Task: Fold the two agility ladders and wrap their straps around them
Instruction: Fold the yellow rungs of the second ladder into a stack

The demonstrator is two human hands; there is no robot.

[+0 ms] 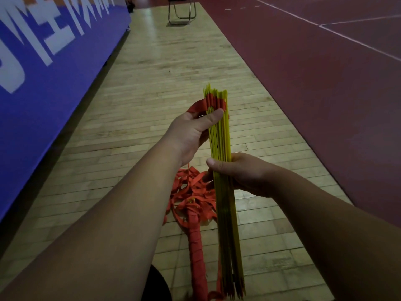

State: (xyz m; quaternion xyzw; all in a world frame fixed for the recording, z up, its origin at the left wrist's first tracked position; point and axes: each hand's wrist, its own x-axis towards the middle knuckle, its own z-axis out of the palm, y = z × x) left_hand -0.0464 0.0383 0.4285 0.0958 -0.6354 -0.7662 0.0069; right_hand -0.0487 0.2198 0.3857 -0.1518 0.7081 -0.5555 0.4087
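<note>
Both hands' fingers are hidden behind the rungs (219, 137), the left hand (191, 131) clamped near their far end and the right hand (242, 173) round their middle, while the rungs cover part of the straps (188, 187) and wrapped ladder (196, 246) on the floor (173, 72) beneath; a chair (182, 11), cut off, stands far beyond.

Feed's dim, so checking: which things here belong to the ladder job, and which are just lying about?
Job: yellow rung bundle, gripped by left hand and right hand; red strap at its top; wrapped ladder on floor; loose red straps.
Lying about: folding chair; blue banner.
</note>
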